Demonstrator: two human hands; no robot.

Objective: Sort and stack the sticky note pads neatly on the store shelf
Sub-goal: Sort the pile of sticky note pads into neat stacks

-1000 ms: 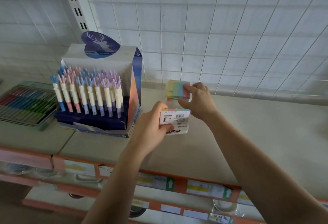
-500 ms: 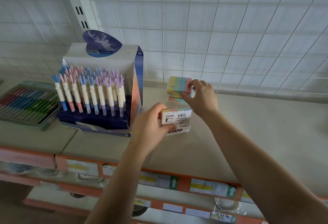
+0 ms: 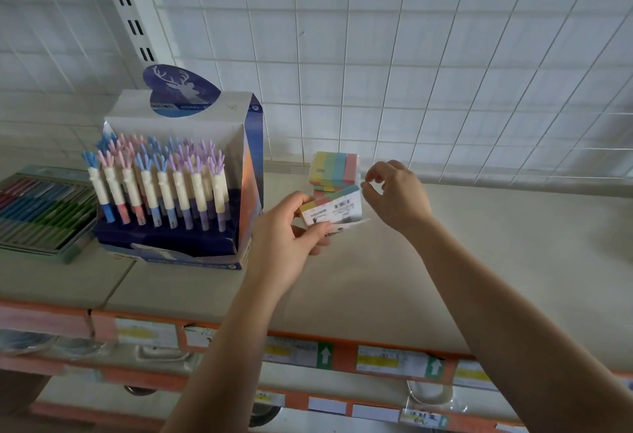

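A sticky note pad point(image 3: 331, 208), label side up and tilted, is gripped by the left hand point(image 3: 291, 234) between thumb and fingers, just above the shelf point(image 3: 479, 261). A thin white flap is seen projecting from beneath the held pad, below the thumb. The right hand point(image 3: 397, 198) is positioned just beside the right edge of the held pad with the fingers curled and the thumb and forefinger drawn close together; nothing is grasped by it. A stack of sticky note pads point(image 3: 335, 169), striped yellow, green, blue and pink, is located on the shelf directly behind the held pad, near the wire grid point(image 3: 411, 72) at the back. A pen display box point(image 3: 185, 175), filled with upright pens with antler-shaped caps, is placed to the left of the stack. A tray of coloured sticks point(image 3: 41, 213) is located further left, at the shelf's left end. Price labels are fixed along the orange shelf edge point(image 3: 342, 354).
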